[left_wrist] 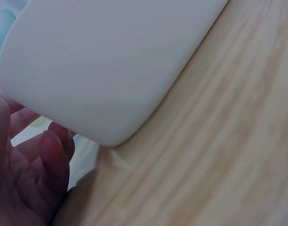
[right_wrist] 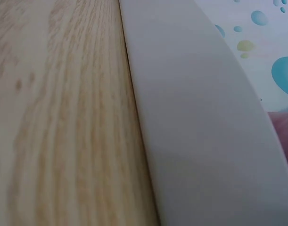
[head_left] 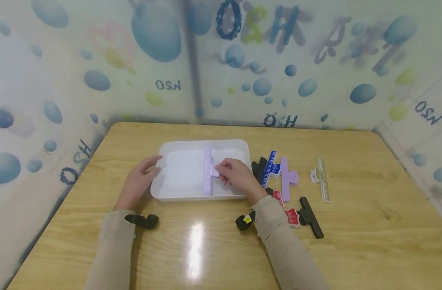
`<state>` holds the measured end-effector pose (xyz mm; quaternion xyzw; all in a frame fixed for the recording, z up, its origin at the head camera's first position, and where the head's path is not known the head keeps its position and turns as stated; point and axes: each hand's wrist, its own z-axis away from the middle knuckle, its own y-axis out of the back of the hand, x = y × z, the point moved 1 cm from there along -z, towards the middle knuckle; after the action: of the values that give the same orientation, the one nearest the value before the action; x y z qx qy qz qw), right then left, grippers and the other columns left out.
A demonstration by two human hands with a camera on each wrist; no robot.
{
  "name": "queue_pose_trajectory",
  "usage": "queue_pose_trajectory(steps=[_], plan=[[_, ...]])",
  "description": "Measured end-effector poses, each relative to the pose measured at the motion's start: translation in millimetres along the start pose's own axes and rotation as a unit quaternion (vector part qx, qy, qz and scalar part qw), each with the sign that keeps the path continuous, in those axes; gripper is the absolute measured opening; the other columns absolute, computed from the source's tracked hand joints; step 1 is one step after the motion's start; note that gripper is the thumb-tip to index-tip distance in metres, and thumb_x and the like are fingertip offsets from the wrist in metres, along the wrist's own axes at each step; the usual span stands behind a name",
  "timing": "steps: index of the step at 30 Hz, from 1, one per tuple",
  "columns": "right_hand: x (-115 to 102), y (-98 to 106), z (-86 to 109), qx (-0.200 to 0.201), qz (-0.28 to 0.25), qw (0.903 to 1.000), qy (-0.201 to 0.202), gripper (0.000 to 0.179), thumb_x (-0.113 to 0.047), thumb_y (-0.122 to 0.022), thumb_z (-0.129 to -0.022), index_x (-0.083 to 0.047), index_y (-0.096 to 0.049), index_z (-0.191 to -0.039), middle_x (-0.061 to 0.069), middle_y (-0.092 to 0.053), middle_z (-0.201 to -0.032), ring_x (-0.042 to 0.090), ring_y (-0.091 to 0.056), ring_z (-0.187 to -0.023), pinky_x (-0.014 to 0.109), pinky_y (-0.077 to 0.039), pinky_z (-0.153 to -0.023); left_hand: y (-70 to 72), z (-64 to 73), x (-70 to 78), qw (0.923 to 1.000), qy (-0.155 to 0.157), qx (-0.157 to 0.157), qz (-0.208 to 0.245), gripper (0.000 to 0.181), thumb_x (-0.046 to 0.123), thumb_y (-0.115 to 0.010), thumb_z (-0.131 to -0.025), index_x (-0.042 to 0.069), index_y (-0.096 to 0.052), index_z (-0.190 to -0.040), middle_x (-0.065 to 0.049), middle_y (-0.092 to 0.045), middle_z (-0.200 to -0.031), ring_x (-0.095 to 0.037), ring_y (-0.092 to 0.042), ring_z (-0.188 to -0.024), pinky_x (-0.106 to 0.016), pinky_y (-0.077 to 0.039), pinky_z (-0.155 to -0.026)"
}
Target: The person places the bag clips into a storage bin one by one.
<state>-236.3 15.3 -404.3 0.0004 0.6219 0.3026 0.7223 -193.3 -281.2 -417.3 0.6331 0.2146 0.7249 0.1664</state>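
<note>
A white tray (head_left: 181, 173) lies on the wooden table, its outer wall (left_wrist: 96, 70) filling much of the left wrist view. My left hand (head_left: 139, 181) is at the tray's left end, with fingertips right at the rim and the fingers loosely bent. Inside the tray, my right hand (head_left: 239, 175) pinches the handle tab of a lilac clip with a ruler-marked bar (head_left: 207, 171). That bar runs front to back across the tray. From the right wrist, the tray's front wall (right_wrist: 195, 113) hides most of the hand.
To the tray's right lie a blue ruler clip (head_left: 269, 168), another lilac clip (head_left: 286, 179), a clear clip (head_left: 322, 180), a red clip (head_left: 291, 216) partly behind the right sleeve, and a black clip (head_left: 311, 217). A dark clip (head_left: 258, 170) sits against the blue one. Walls border the table.
</note>
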Motion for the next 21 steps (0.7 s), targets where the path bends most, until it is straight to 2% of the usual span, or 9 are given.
queue_pose_trajectory(steps=[5, 11, 21], plan=[[0.8, -1.3, -0.3, -0.011, 0.031, 0.9995, 0.004, 0.024, -0.037, -0.049, -0.091, -0.015, -0.058, -0.089, 0.006, -0.058, -0.074, 0.021, -0.053, -0.064, 0.029, -0.044, -0.058, -0.7, 0.0, -1.1, 0.9999, 0.011, 0.001, 0.006, 0.044, 0.043, -0.049, -0.089, 0.03, -0.044, -0.13, 0.002, -0.033, -0.14, -0.03, -0.032, -0.125, -0.051, -0.027, -0.099], [2.4, -2.1, 1.0, -0.014, 0.047, 0.9987, -0.01, 0.022, -0.035, -0.05, -0.09, -0.015, -0.059, -0.089, 0.005, -0.058, -0.072, 0.02, -0.052, -0.064, 0.028, -0.043, -0.057, -1.9, 0.0, -1.3, 0.9996, 0.025, -0.003, 0.009, 0.042, 0.042, -0.05, -0.088, 0.031, -0.045, -0.129, 0.005, -0.033, -0.14, -0.027, -0.032, -0.125, -0.049, -0.028, -0.099], [0.7, -1.0, 1.6, -0.017, 0.075, 0.997, -0.014, 0.023, -0.036, -0.049, -0.091, -0.016, -0.058, -0.09, 0.005, -0.057, -0.069, 0.02, -0.051, -0.06, 0.029, -0.042, -0.055, -1.0, 0.6, 0.4, 0.9999, 0.01, 0.0, 0.011, 0.044, 0.044, -0.049, -0.088, 0.031, -0.045, -0.129, 0.002, -0.034, -0.14, -0.029, -0.033, -0.124, -0.05, -0.028, -0.098]])
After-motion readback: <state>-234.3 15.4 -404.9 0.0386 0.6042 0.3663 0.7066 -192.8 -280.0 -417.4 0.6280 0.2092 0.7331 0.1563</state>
